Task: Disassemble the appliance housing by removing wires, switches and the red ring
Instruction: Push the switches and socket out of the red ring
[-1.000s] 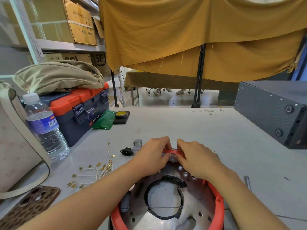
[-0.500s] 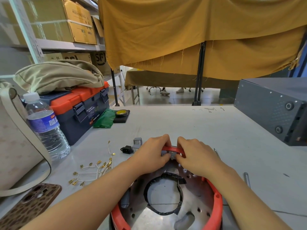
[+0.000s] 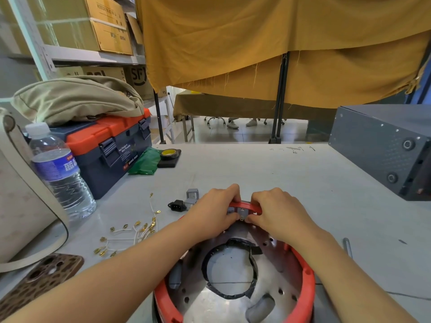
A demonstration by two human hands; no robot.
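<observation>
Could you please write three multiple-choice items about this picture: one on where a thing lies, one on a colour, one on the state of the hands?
1. Where do the loose wires with gold terminals lie?
A. On the table, left of the housing
B. Inside the toolbox
C. On the grey box at the right

2. What colour is the ring around the housing?
A. Blue
B. Red
C. Green

3. What are the hands doing?
A. Both rest flat on the table
B. One holds the water bottle
C. Both grip at the far rim of the housing

Answers:
1 A: the wires lie on the table, between the bottle and the housing.
2 B: the rim band is plainly red.
3 C: the left hand and right hand curl their fingers around a small part at the far rim.
</observation>
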